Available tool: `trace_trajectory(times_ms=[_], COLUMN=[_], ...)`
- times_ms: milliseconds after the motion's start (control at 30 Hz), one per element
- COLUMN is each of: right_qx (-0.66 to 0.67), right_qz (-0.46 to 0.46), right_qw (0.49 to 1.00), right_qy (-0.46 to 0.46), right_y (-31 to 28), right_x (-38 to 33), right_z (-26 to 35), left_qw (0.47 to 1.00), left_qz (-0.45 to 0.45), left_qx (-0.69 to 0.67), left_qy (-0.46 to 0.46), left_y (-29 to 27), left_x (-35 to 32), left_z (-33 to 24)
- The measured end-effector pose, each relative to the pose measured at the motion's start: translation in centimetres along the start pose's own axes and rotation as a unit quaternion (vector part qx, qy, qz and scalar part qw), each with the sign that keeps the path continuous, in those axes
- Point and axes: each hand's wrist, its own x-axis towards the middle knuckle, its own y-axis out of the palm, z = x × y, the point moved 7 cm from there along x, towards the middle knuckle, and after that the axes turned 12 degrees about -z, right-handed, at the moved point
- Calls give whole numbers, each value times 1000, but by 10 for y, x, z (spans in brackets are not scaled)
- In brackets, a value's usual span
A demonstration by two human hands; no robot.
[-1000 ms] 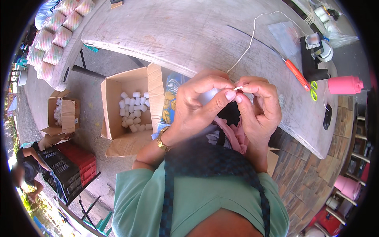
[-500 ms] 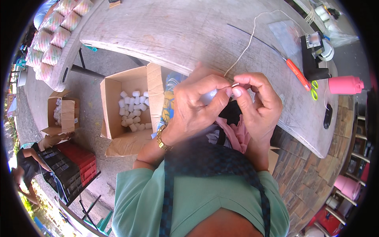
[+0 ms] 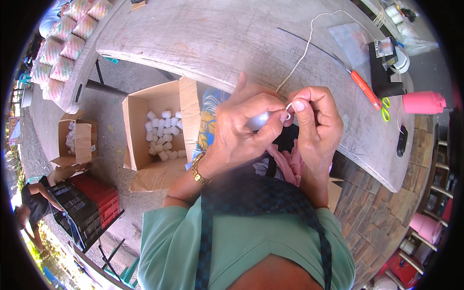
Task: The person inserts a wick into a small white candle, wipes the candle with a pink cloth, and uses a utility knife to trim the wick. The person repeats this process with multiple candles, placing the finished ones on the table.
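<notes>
Since the earlier frame, the right hand's (image 3: 316,123) fingertips have shifted, and the cord (image 3: 306,52) shows a small white loop between the hands where a short stub showed before. The right thumb and index finger are closed in a pinch on it; the left hand (image 3: 239,123) pinches beside them, with one finger raised. A pale round thing (image 3: 258,121) shows behind the left thumb; whether it is held, I cannot tell. The cord runs from the near edge of the worktop (image 3: 217,38) toward its far right corner, past an orange-handled tool (image 3: 366,90). Scissors (image 3: 385,109) lie near the right edge.
</notes>
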Motion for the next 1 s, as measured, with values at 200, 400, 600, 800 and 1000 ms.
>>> trace_trajectory(times_ms=[200,400,600,800,1000], right_qx=[-61,-122,-144,-169,-96], right_qz=[12,21,24,-19,41], right_qw=[997,966,960,888,880], right_qy=[-46,-226,-237,-427,-462], right_y=[0,6,9,14,17], right_x=[-10,-6,-8,-17,-12], right_z=[3,23,22,39,32], left_qw=[996,996,995,994,987], left_qz=[-61,-72,-83,5,5], left_qx=[-61,-56,-49,-80,-139], left_qy=[-20,8,12,-74,-84], left_y=[-8,-8,-11,-7,-5], left_x=[-1,-2,0,0,5], left_z=[7,2,0,7,13])
